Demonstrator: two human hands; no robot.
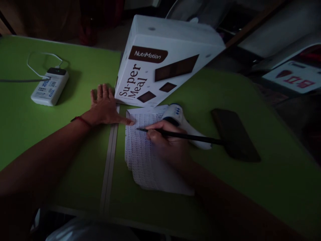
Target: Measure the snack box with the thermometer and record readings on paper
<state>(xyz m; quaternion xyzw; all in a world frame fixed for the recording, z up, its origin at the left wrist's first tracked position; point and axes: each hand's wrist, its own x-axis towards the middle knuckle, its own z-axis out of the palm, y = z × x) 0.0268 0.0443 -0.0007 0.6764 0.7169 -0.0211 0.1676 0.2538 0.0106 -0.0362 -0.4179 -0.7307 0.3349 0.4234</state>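
Dense rows of handwriting cover the left part of the white paper sheets (142,157), which lie on the green table. My right hand (170,142) is closed around a long black pen (190,136). The pen's tip is over the upper part of the writing; whether it touches the paper I cannot tell. Flat on the table to the left, my left hand (104,107) has its fingers spread, with the thumb reaching the paper's left edge. Just beyond my right hand lies a white handheld device with a blue-marked head (175,112), partly hidden by that hand.
A large white NutriMotion box (185,40) stands behind the paper. To the right lies a dark phone (235,134). A white power bank (51,87) with cables sits at the left. A metal seam (109,170) crosses the green table (82,170).
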